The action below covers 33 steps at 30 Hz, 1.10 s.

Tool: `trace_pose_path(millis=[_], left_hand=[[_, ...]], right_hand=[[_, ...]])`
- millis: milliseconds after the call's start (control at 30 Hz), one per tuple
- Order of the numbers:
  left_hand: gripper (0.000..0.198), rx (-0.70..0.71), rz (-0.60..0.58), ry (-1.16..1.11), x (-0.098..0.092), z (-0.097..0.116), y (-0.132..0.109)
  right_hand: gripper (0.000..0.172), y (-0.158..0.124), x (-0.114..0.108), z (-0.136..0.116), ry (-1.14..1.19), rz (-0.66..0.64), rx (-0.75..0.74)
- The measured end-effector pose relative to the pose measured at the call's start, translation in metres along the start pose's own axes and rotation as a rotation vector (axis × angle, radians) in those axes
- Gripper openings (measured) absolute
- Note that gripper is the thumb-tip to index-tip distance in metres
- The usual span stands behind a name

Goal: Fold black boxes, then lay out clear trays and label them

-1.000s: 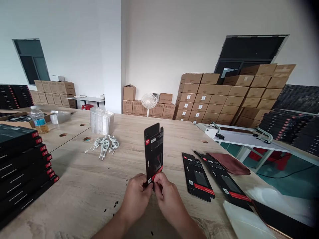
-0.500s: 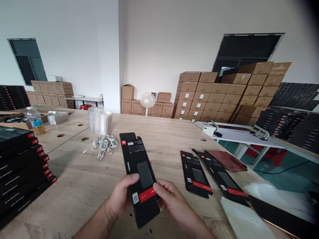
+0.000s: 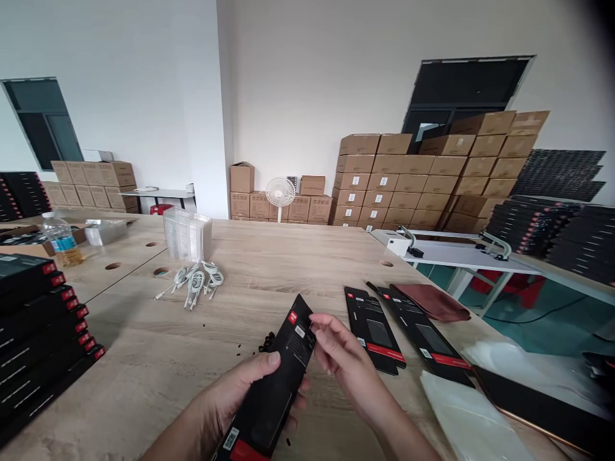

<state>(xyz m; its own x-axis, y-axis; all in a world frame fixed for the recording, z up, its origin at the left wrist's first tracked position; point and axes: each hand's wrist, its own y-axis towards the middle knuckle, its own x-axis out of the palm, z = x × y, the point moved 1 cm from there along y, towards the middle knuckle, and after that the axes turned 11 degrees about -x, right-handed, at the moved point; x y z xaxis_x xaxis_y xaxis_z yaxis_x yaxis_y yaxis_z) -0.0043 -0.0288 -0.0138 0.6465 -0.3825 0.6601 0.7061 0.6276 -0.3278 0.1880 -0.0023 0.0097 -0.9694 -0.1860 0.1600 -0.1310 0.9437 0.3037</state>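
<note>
My left hand (image 3: 245,390) grips a long black box with red accents (image 3: 273,384), holding it tilted with its far end pointing up and to the right. At that far end the fingers of my right hand (image 3: 339,355) curl and touch the box's top edge. Both hands hover above the wooden table (image 3: 144,358). Just right of my hands, two flat black box blanks (image 3: 375,330) lie on the table.
A stack of black boxes (image 3: 38,326) fills the left edge. White cables (image 3: 195,282), clear plastic trays (image 3: 187,234) and a water bottle (image 3: 60,240) sit farther back. A dark red cloth (image 3: 430,301) and clear plastic sheet (image 3: 468,419) lie at right. Cardboard cartons (image 3: 432,179) line the wall.
The box was held upright, then laid back, and now tilts low with its barcode end toward me. My right hand has shifted from the near end to the far end.
</note>
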Motion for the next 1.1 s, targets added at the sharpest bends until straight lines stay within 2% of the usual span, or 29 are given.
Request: trace_pose_path(millis=[100,167,200,300,367,433,567,600,667,733,867,933,1000,1100], left_hand=[[0.046,0.018,-0.011,0.022,-0.002,0.002,0.001],[0.053,0.018,-0.071,-0.028,-0.004,0.003,0.004],[0.059,0.018,-0.124,-0.059,-0.004,0.003,0.005],[0.072,-0.068,-0.274,-0.085,-0.001,-0.002,0.009],[0.077,-0.14,-0.291,-0.041,0.005,-0.007,0.009],[0.077,-0.096,-0.182,0.051,0.011,-0.008,0.007],[0.051,0.325,0.264,0.529,0.02,-0.001,0.0],[0.044,0.395,0.326,0.663,0.021,0.0,-0.001],[0.037,0.411,0.361,0.794,0.021,0.002,0.0],[0.035,0.385,0.372,0.706,0.019,0.004,0.003],[0.032,0.361,0.46,0.26,0.011,0.017,0.002],[0.032,0.333,0.493,0.12,0.007,0.024,0.0],[0.033,0.339,0.531,0.121,0.001,0.029,-0.003],[0.042,0.389,0.574,0.341,-0.007,0.031,-0.003]], right_hand=[[0.038,0.003,-0.004,-0.002,0.192,0.086,0.033],[0.039,0.003,-0.006,-0.002,0.29,0.15,0.041],[0.04,0.001,-0.006,-0.001,0.31,0.14,0.052],[0.038,-0.009,0.0,0.01,0.306,-0.067,0.136],[0.043,-0.017,0.007,0.02,0.315,-0.173,0.21],[0.045,-0.019,0.012,0.026,0.33,-0.13,0.24],[0.037,-0.008,0.011,0.021,0.254,0.062,0.141],[0.036,-0.006,0.01,0.018,0.225,0.093,0.12],[0.037,-0.003,0.01,0.014,0.16,0.125,0.111],[0.04,-0.006,0.016,0.013,0.103,0.068,0.134],[0.04,-0.019,0.034,0.015,0.139,-0.171,0.186],[0.038,-0.024,0.039,0.018,0.159,-0.258,0.24],[0.038,-0.024,0.037,0.021,0.13,-0.309,0.286],[0.049,-0.019,0.027,0.029,0.025,-0.204,0.207]])
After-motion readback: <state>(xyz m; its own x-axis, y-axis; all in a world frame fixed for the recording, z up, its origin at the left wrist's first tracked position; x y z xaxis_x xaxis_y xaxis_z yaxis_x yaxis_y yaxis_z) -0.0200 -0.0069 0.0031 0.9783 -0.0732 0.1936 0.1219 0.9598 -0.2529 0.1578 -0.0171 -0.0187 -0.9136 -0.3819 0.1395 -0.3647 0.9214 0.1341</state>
